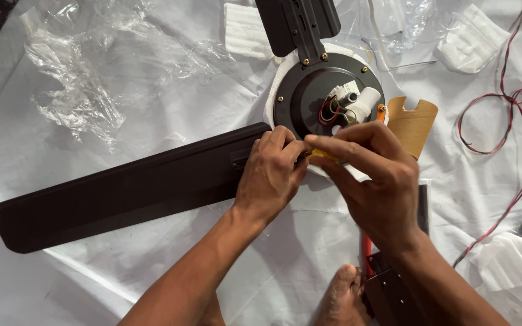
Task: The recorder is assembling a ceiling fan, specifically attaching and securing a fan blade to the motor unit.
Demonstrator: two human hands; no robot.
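- The fan motor [327, 90] lies flat on a white sheet [170, 90], a round dark brown disc with small brass-coloured screws spaced around its rim and a white padded ring showing under its edge.
- At the middle of the motor sit a white plastic cylinder, a small white block and a loop of red, black and yellow wires.
- A long fan blade [122, 190], dark brown with a rounded far end, stretches from the motor's lower left edge out to the left across the sheet.
- A second blade [297, 24] of the same colour runs up from the motor's top edge and out of view.
- The left hand [270, 175] rests on the inner end of the long blade, fingers curled closed right where blade meets motor; whether they pinch anything small I cannot tell.
- The right hand [376, 175] is closed around a yellow-handled tool [321, 155], its tip hidden between the two hands at the same joint.
- A tan cardboard piece [414, 124] lies just beside the motor on the right.
- Red and black wire [502, 127] loops across the sheet further right.
- Crumpled clear plastic wrap [80, 90] lies at upper left, well apart from the hands.
- White foam pads [471, 39] lie near the top edge.
- A bare foot [342, 296] rests on the sheet below the hands.
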